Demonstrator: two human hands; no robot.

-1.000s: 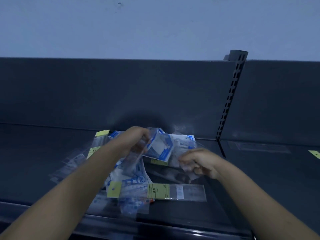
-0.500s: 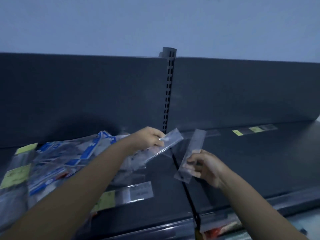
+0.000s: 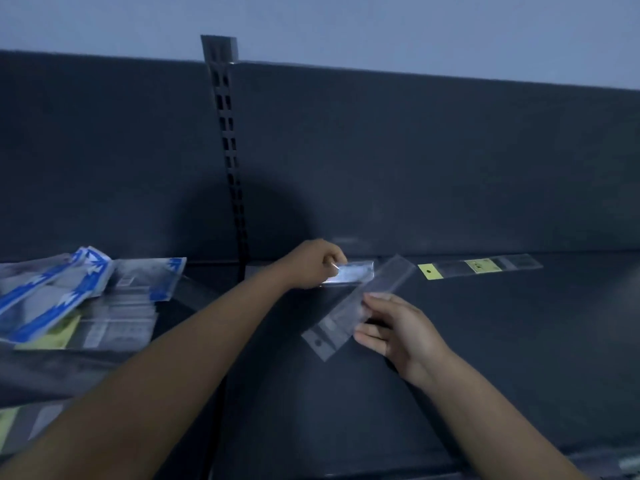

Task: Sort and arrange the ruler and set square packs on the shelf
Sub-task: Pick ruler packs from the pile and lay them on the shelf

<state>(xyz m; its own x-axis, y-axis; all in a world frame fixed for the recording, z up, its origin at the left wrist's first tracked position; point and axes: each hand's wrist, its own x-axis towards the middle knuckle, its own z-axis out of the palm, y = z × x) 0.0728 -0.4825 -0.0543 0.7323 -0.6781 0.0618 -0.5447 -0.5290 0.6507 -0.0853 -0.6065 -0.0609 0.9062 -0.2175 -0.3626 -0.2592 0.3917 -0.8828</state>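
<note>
My left hand grips a clear ruler pack by one end, low over the dark shelf near its back wall. My right hand pinches a second clear ruler pack, which tilts from lower left to upper right, its hang-hole end pointing toward me. The two packs nearly touch at their far ends. A ruler pack with yellow labels lies flat along the shelf's back, to the right of both hands. A heap of blue-and-white set square packs lies on the left shelf section.
A slotted upright post divides the two shelf sections. More clear packs with yellow labels lie at the lower left. The shelf's front lip runs along the bottom right. A dark back panel rises behind.
Both hands have carried their clear packs to the right, away from the heap and past the upright post. The view has swung right with them, and the left hand's pack now sits lower.
</note>
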